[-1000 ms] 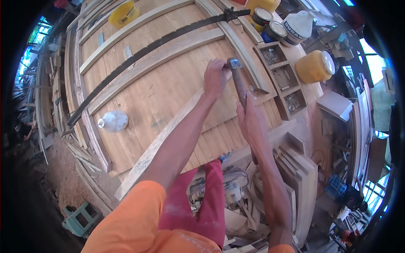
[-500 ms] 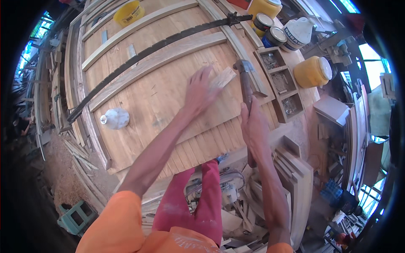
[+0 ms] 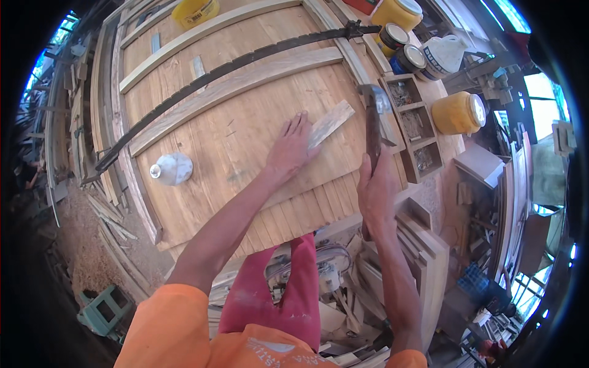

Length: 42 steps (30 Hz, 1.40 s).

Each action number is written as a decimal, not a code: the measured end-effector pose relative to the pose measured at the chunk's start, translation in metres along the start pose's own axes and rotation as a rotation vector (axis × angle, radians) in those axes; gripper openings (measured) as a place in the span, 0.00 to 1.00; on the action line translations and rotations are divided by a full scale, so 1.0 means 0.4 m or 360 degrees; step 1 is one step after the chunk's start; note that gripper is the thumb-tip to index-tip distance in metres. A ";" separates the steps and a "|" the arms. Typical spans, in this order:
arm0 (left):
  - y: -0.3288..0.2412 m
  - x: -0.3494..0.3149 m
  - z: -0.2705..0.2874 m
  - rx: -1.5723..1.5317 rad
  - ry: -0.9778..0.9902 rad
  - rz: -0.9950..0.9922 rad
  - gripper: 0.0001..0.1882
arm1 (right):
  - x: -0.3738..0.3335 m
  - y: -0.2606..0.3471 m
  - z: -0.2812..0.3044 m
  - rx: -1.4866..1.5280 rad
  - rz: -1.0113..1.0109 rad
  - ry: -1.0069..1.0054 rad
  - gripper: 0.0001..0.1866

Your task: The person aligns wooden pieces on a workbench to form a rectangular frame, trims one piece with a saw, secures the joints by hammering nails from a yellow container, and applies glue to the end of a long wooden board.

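Observation:
My right hand (image 3: 377,190) is wrapped round the dark handle of a hammer (image 3: 372,122). The hammer stands raised over the right side of the workbench panel, its metal head up near the divided tray. My left hand (image 3: 289,149) rests on the wooden panel (image 3: 245,153), closed at the near end of a short wooden strip (image 3: 334,126). The strip points away to the far right, between the hand and the hammer; its near end is partly covered by thumb and fingers. A white bottle (image 3: 172,169) stands to the left of my left arm.
A long dark metal bar clamp (image 3: 230,70) crosses the wooden frame. At right sit a divided wooden tray (image 3: 421,141) of small hardware, a yellow jar (image 3: 455,115), cans (image 3: 408,59) and a white jug (image 3: 442,55). A yellow tub (image 3: 195,13) stands at the far side. Boards (image 3: 423,251) lean below.
The hammer has moved slightly right and toward me in the picture. My left hand has settled, and the wooden strip, blurred before, now shows sharply and at greater length. The whole view has shifted a little.

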<state>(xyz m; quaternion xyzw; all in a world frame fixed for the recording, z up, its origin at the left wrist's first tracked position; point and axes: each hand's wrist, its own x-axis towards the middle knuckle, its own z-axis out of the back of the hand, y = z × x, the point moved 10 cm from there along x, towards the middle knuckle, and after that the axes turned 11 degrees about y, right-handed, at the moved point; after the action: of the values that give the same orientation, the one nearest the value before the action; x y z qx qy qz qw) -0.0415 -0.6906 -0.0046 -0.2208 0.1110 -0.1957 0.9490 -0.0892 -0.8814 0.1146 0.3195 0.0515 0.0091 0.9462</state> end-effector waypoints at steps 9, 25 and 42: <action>-0.002 -0.001 -0.003 0.0015 -0.0009 -0.0021 0.39 | -0.004 -0.009 -0.011 -0.0053 -0.0021 0.0002 0.20; 0.003 -0.001 -0.002 -0.0033 0.0028 0.0038 0.39 | -0.001 -0.031 -0.010 0.0006 -0.0027 -0.0062 0.19; 0.003 0.000 -0.007 -0.0026 -0.0019 -0.0004 0.38 | -0.015 -0.042 -0.032 0.0194 -0.0059 -0.0276 0.16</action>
<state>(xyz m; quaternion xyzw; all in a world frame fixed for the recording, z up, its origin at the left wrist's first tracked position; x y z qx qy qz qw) -0.0420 -0.6904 -0.0076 -0.2298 0.1067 -0.1946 0.9476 -0.0967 -0.8872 0.0949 0.3750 -0.0242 -0.0392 0.9259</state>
